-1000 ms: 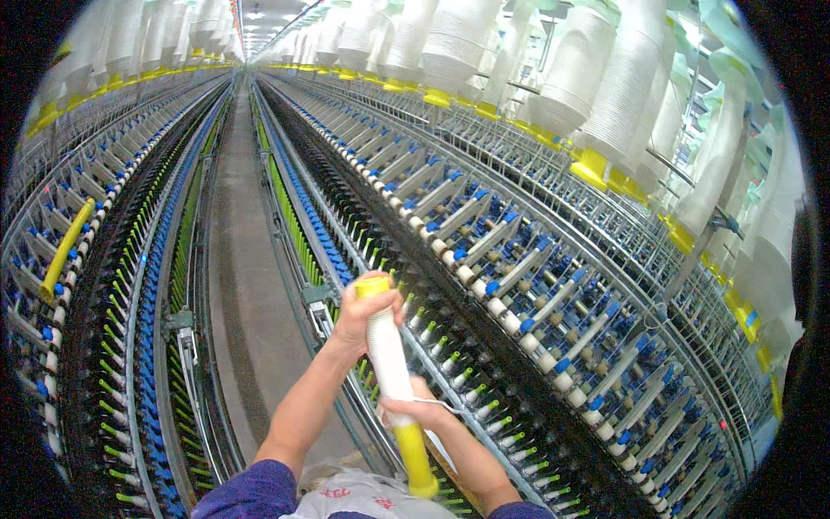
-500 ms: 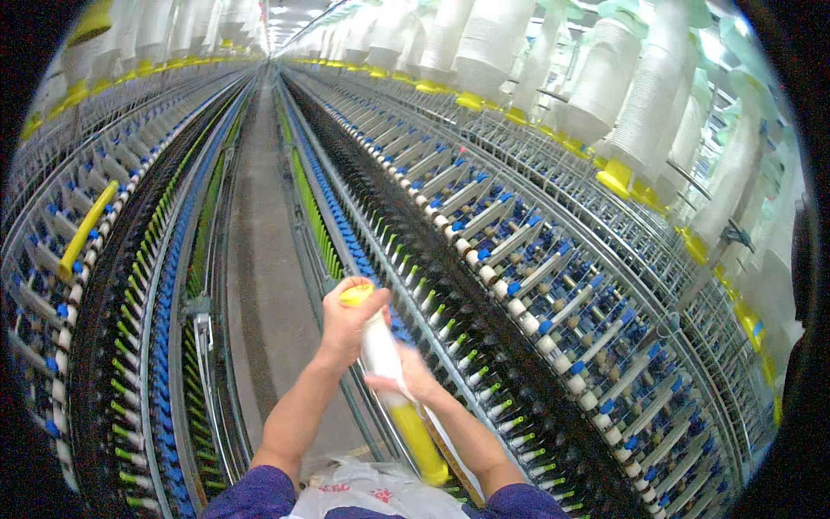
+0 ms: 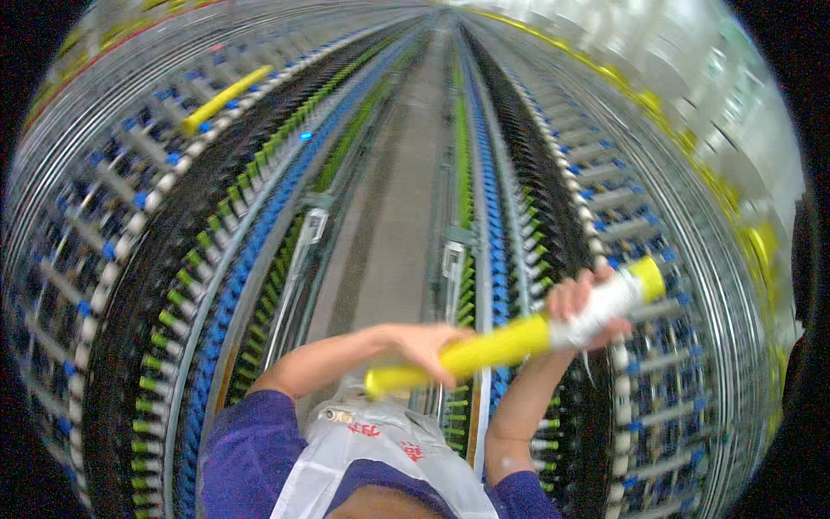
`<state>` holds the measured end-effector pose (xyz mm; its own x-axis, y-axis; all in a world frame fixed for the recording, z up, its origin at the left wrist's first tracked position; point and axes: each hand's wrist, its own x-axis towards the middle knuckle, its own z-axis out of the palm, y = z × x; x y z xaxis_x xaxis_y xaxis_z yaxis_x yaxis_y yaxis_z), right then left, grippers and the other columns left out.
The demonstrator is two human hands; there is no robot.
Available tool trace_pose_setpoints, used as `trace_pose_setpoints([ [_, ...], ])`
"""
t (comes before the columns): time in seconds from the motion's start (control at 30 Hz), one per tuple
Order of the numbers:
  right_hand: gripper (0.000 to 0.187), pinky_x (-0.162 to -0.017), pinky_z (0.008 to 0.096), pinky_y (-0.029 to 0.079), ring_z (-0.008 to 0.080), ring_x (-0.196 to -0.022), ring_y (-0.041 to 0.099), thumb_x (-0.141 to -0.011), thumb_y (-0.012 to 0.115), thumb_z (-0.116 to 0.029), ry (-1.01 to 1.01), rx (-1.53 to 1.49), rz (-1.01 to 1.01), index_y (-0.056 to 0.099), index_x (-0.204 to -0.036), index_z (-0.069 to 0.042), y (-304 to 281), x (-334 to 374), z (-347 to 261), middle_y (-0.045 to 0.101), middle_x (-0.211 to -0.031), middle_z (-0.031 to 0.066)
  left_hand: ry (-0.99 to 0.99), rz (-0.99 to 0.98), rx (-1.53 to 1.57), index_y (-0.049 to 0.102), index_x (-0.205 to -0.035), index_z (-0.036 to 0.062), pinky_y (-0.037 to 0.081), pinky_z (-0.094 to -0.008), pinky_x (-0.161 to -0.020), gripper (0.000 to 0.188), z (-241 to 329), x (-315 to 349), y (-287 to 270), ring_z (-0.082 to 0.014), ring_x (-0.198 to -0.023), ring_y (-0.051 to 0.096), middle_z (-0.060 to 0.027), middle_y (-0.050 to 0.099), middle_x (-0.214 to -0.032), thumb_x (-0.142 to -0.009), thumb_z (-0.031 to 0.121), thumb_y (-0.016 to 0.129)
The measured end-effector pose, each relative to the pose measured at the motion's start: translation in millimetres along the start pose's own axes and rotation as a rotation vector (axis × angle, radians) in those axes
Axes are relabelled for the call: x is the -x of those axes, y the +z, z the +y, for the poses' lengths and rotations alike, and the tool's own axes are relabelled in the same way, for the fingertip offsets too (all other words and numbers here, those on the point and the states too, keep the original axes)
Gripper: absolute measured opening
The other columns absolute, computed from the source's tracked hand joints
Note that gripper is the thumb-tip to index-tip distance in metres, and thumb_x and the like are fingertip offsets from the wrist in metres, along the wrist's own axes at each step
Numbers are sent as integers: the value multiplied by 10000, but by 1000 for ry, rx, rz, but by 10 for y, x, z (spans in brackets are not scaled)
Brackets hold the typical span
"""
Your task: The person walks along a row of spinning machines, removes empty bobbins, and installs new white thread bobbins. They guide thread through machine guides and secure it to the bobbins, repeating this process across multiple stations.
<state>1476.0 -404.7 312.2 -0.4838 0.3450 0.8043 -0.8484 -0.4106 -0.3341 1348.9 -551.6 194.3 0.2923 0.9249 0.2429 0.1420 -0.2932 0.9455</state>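
A long yellow roving bobbin (image 3: 493, 348) slants across in front of me, its right end higher than its left. White roving (image 3: 596, 310) is wrapped round its upper right part, with the yellow tip showing beyond. My right hand (image 3: 581, 304) is closed round this white part, and a thin loose strand hangs below it. Toward the lower left end, my left hand (image 3: 430, 348) grips the bare yellow tube, fingers partly hidden and a little blurred. Below the bobbin is my white apron (image 3: 346, 445) with red print.
Long spinning frames with green-tipped spindles (image 3: 186, 303) and white rollers (image 3: 112, 251) line both sides of a grey aisle floor (image 3: 389, 182). Another yellow tube (image 3: 226, 99) lies on the left frame. White roving packages (image 3: 743, 147) hang at upper right.
The bobbin has swung from steeply upright to a shallow slant toward the right. My left hand has gone from its top end to the bare tube; the right now holds the white part. My view has turned.
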Motion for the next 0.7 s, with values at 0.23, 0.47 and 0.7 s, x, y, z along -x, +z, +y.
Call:
trace_pose_setpoints([
  [0.23,663,-562,339,445,192,-628,533,-800,662,-483,94,-26,-29,361,-1183,-33,20,-162,52,494,-769,81,183,212,-234,456,-1219,-2,494,-376,-682,734,228,258,22,-282,-741,599,-102,610,-836,-608,247,776],
  [0.47,647,-584,345,486,216,-631,542,-733,702,-548,194,-198,-124,407,-976,-25,101,-330,585,517,-745,105,64,271,21,475,-1224,-13,489,-352,-767,720,214,700,-14,-212,-902,581,-94,604,-1015,-587,159,763],
  [0.7,675,-612,333,467,195,-678,526,-665,780,-499,244,-179,-130,431,-1014,-39,479,-542,1452,524,-811,79,-71,421,-128,455,-1251,11,458,-354,-859,768,559,1501,-433,-242,-987,571,-106,594,-1095,-619,264,811],
])
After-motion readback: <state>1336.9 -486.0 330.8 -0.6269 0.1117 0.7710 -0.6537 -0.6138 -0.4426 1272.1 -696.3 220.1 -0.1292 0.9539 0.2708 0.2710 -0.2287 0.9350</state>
